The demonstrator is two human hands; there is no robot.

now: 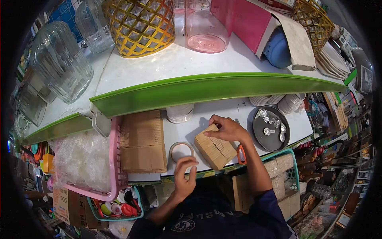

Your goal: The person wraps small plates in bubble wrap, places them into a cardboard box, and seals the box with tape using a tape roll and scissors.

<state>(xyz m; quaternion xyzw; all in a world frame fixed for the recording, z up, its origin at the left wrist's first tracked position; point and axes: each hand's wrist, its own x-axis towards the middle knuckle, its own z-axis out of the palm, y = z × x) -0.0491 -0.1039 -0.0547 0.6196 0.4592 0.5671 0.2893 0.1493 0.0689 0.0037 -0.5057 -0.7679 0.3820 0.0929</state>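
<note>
My right hand (227, 130) grips the top end of a small brown cardboard box (217, 150), thumb on the near face and fingers over the far edge. The box stands tilted on the white lower shelf. My left hand (185, 179) hovers at the shelf's front edge, its fingers loosely bent and the thumb apart, with nothing visible in it. Just beyond it, a roll of tape (171, 153) lies flat on the shelf. Beside the box, partly behind my right forearm, is an orange-handled tool (241, 154), probably a cutter.
Flattened cardboard (142, 141) lies left, beside a pink basket (115, 159) of bubble wrap (85, 159). A dark round pan (258, 133) with small metal moulds sits right. Overhead, the green-edged shelf (215, 88) carries glass jars (61, 59) and a golden lattice container (139, 26).
</note>
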